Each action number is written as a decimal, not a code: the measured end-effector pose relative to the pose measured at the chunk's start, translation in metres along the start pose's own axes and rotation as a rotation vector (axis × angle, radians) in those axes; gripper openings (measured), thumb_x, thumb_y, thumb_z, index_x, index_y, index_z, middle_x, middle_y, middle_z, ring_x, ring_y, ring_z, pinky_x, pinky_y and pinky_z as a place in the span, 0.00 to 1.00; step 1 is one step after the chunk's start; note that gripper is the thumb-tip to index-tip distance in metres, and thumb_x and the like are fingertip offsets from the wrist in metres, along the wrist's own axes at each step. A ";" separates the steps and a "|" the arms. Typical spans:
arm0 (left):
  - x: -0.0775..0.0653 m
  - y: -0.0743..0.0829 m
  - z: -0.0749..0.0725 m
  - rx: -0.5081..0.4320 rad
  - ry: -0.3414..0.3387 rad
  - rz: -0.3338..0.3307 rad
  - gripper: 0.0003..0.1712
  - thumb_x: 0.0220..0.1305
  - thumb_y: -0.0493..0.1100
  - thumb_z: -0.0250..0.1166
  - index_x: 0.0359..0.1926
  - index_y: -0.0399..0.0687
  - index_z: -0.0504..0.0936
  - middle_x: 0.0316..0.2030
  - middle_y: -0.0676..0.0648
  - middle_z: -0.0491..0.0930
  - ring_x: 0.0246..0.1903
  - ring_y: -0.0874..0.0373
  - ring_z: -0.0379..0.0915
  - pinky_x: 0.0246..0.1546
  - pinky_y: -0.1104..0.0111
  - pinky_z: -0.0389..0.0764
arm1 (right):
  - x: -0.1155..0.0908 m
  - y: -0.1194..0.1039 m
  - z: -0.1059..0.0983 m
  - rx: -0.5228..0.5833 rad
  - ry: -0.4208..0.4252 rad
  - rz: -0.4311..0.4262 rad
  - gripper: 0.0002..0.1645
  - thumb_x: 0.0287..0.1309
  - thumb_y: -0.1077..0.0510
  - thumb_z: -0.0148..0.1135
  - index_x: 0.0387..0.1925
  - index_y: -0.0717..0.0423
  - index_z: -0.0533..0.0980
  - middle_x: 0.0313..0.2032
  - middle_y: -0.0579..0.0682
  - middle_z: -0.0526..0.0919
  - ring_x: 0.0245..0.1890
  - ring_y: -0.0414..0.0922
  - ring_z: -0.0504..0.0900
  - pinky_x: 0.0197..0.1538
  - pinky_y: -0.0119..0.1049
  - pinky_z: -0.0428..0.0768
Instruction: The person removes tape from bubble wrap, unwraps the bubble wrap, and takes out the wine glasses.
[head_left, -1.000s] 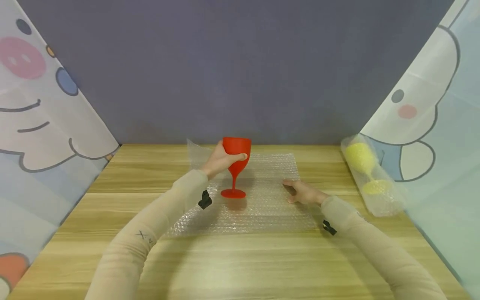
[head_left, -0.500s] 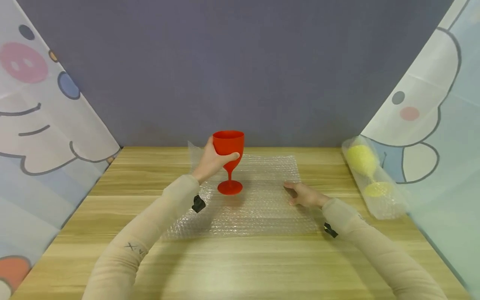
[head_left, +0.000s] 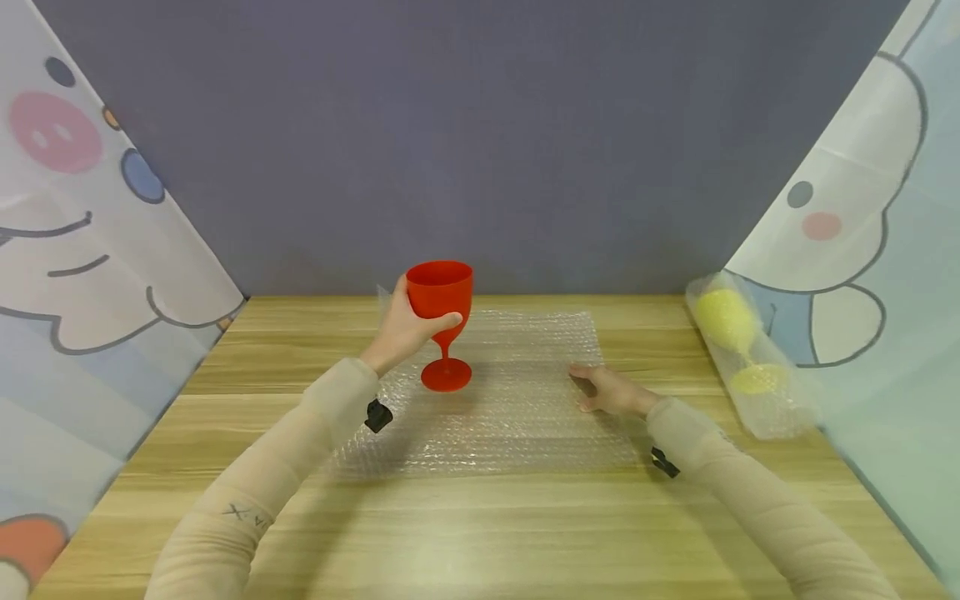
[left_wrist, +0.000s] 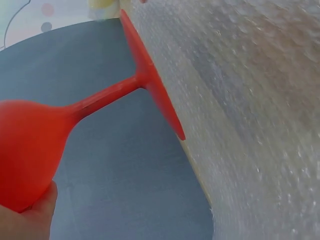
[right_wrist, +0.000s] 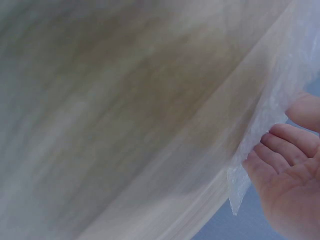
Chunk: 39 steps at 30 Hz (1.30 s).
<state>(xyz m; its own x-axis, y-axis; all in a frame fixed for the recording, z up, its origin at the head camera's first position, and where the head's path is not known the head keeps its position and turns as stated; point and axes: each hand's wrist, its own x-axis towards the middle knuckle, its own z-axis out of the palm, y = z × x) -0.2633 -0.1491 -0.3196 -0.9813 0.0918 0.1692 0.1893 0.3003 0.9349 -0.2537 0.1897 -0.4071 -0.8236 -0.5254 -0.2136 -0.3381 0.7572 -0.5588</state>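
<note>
In the head view my left hand (head_left: 401, 333) grips a red plastic goblet (head_left: 441, 292) round its bowl, thumb across the front. The goblet is upright over the left part of a flat bubble wrap sheet (head_left: 525, 400), and its round foot appears raised above the sheet in the left wrist view. The fingers behind the bowl are hidden. My right hand (head_left: 609, 392) rests at the sheet's right edge. In the right wrist view its gently bent fingertips touch the bubble wrap (right_wrist: 272, 117), with the thumb apart from them.
A yellow goblet (head_left: 726, 321) wrapped in bubble wrap lies at the table's right edge. The wooden table (head_left: 450, 533) meets a dark grey back panel (head_left: 480, 142). Cartoon-printed sheets stand on both sides.
The left hand has carried the red goblet a little leftward, and its rim now shows more from above. The right hand stays at the sheet's edge.
</note>
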 end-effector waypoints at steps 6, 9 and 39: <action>-0.006 -0.004 -0.008 -0.002 0.014 0.013 0.49 0.44 0.48 0.73 0.63 0.48 0.53 0.53 0.45 0.68 0.48 0.50 0.69 0.45 0.60 0.78 | 0.000 0.002 -0.002 -0.001 0.004 -0.016 0.42 0.49 0.65 0.64 0.63 0.74 0.55 0.65 0.70 0.55 0.65 0.66 0.52 0.66 0.58 0.53; -0.009 -0.006 -0.016 0.010 0.039 0.017 0.50 0.45 0.48 0.73 0.64 0.48 0.52 0.54 0.45 0.67 0.49 0.50 0.68 0.45 0.60 0.78 | 0.002 0.002 -0.002 0.004 0.003 -0.018 0.43 0.49 0.65 0.64 0.63 0.74 0.55 0.65 0.69 0.55 0.66 0.65 0.52 0.67 0.57 0.54; -0.014 -0.024 -0.095 0.087 0.341 0.040 0.49 0.49 0.50 0.70 0.66 0.53 0.49 0.58 0.49 0.62 0.51 0.57 0.61 0.47 0.65 0.73 | -0.001 0.001 -0.004 0.004 0.008 -0.063 0.43 0.48 0.60 0.66 0.62 0.73 0.58 0.64 0.70 0.57 0.64 0.66 0.54 0.66 0.57 0.55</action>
<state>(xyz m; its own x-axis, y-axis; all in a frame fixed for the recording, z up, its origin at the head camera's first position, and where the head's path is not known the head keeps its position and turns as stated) -0.2574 -0.2479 -0.3147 -0.9256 -0.2125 0.3132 0.2157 0.3837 0.8979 -0.2550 0.1929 -0.4041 -0.8043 -0.5689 -0.1718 -0.3876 0.7213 -0.5740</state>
